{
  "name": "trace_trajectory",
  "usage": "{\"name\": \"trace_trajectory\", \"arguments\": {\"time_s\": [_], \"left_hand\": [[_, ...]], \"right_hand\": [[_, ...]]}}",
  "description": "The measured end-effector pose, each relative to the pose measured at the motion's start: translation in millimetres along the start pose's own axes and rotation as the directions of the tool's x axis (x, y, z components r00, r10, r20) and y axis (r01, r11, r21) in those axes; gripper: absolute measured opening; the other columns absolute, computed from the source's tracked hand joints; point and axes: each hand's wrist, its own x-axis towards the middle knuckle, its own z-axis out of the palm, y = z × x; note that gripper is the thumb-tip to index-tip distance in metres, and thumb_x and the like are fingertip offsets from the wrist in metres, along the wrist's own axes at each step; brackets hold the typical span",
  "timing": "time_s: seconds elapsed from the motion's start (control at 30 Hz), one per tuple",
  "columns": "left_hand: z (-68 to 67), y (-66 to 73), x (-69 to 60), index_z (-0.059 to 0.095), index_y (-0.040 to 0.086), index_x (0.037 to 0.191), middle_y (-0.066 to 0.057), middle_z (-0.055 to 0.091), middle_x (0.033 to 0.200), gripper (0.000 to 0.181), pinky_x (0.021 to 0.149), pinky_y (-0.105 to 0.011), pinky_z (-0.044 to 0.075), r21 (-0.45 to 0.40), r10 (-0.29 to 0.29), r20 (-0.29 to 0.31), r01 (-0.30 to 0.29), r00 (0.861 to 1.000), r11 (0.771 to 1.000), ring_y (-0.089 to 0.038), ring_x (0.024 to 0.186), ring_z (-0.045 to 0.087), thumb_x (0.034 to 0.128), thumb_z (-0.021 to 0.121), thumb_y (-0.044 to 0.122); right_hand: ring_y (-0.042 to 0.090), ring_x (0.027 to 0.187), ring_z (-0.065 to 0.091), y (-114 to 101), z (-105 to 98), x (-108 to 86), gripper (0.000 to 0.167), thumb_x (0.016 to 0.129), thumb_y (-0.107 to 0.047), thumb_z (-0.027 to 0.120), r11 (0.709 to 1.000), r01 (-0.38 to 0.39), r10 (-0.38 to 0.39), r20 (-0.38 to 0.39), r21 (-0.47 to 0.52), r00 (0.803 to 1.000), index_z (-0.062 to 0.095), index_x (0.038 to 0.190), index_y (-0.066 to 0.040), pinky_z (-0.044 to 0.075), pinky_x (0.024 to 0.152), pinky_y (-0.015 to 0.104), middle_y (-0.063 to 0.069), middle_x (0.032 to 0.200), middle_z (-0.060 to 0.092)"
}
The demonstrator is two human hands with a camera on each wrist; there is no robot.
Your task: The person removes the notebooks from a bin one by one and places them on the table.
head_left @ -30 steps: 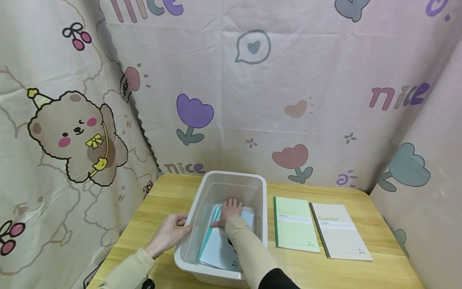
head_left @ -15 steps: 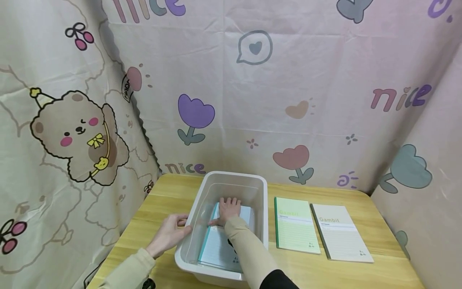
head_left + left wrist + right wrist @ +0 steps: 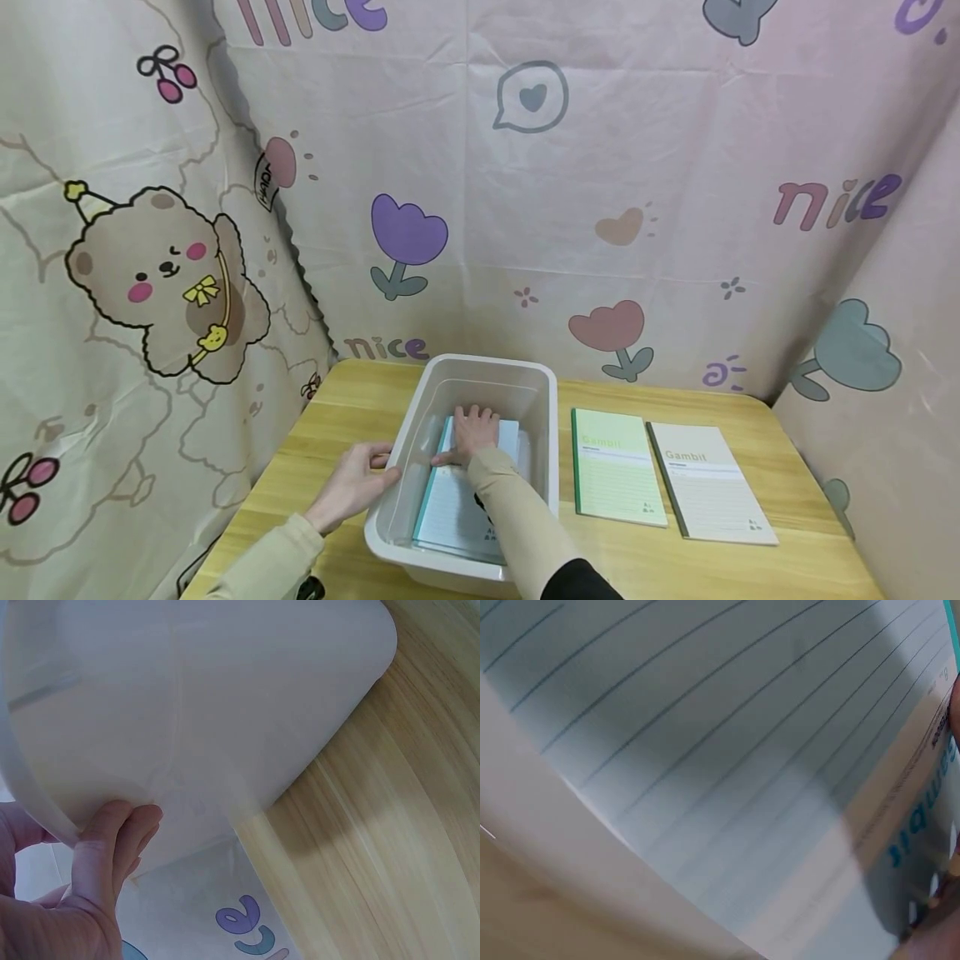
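A white plastic bin (image 3: 525,375) stands on the table with a light blue lined notebook (image 3: 456,508) lying inside it. A paler edge at the notebook's right suggests another beneath it. My left hand (image 3: 351,485) grips the bin's left rim; in the left wrist view its fingers lie along the outer wall (image 3: 195,697) and the thumb is at the rim. Inside the bin my right hand (image 3: 474,437) rests on the notebook's upper part, fingers spread. The right wrist view shows the ruled cover (image 3: 727,727) close up and only part of the hand at the right edge.
Right of the bin lie a green notebook (image 3: 618,475) and a grey-white notebook (image 3: 708,487), side by side on the wooden table (image 3: 337,417). Printed cloth (image 3: 510,200) hangs behind the table and at both sides.
The blue notebook has turned and shifted under my right hand; the two fanned teal spines now show as one line. My left hand keeps its hold on the rim.
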Motion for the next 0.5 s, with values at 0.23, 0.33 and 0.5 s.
{"name": "trace_trajectory", "arguments": {"time_s": [0.23,0.33,0.5], "left_hand": [[0.8,0.7,-0.1,0.057,-0.017,0.128,-0.038,0.066,0.117,0.043,0.071,-0.042,0.067,0.003,0.001,0.01,-0.001,1.0,1.0,-0.041,0.094,0.074,0.0875,0.061,-0.001],[1.0,0.1,0.9,0.056,-0.017,0.129,-0.038,0.065,0.119,0.044,0.071,-0.042,0.067,0.012,0.008,0.018,-0.008,1.0,1.0,-0.042,0.094,0.074,0.0881,0.061,0.0],[1.2,0.0,0.7,0.056,-0.017,0.129,-0.038,0.066,0.119,0.045,0.072,-0.041,0.067,0.014,-0.005,0.004,0.005,1.0,1.0,-0.042,0.096,0.074,0.0877,0.061,0.0]], "right_hand": [[0.025,0.104,0.057,7.4,-1.6,1.2,0.09,0.057,-0.084,0.074,0.999,0.033,-0.033,0.022,0.014,0.999,0.06,0.107,-0.011,0.049,0.099,0.038,0.009,0.108,0.063],[0.025,0.105,0.057,9.2,-5.7,1.3,0.089,0.062,-0.083,0.072,0.999,0.023,-0.024,0.034,0.036,0.999,0.06,0.11,-0.009,0.048,0.1,0.038,0.01,0.109,0.063],[0.025,0.101,0.057,11.2,-15.5,1.2,0.088,0.066,-0.085,0.067,0.999,0.0,0.0,0.009,0.033,1.0,0.058,0.111,-0.009,0.048,0.096,0.038,0.011,0.107,0.063]]}}
